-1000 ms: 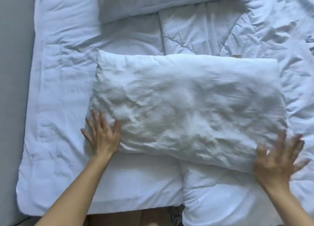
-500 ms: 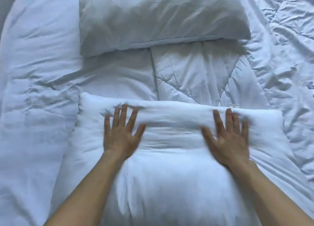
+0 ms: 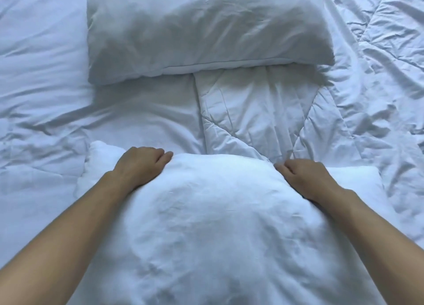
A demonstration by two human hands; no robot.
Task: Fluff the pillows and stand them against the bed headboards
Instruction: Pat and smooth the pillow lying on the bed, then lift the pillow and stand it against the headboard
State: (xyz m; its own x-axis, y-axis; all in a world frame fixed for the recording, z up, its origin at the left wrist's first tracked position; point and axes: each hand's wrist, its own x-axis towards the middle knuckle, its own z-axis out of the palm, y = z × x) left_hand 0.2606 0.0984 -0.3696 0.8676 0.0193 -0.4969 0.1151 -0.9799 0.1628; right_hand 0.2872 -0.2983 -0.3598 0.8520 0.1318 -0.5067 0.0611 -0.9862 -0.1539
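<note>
A white near pillow (image 3: 218,224) fills the lower middle of the view, bulging up between my arms. My left hand (image 3: 140,164) curls over its far edge on the left side. My right hand (image 3: 305,178) curls over the same far edge on the right side, with the fingertips tucked behind the pillow. Both hands grip the pillow's far edge. A second white pillow (image 3: 202,29) lies flat across the top of the view, apart from both hands. No headboard is visible.
A crumpled white duvet (image 3: 252,111) covers the bed between the two pillows and spreads to the right (image 3: 378,86). White bedding also lies at the left (image 3: 41,75). The near pillow's corners (image 3: 358,178) poke out beside my wrists.
My hands went from flat on top of the near pillow to curled over its far edge. The pillow has bunched up toward me and the view has closed in on it.
</note>
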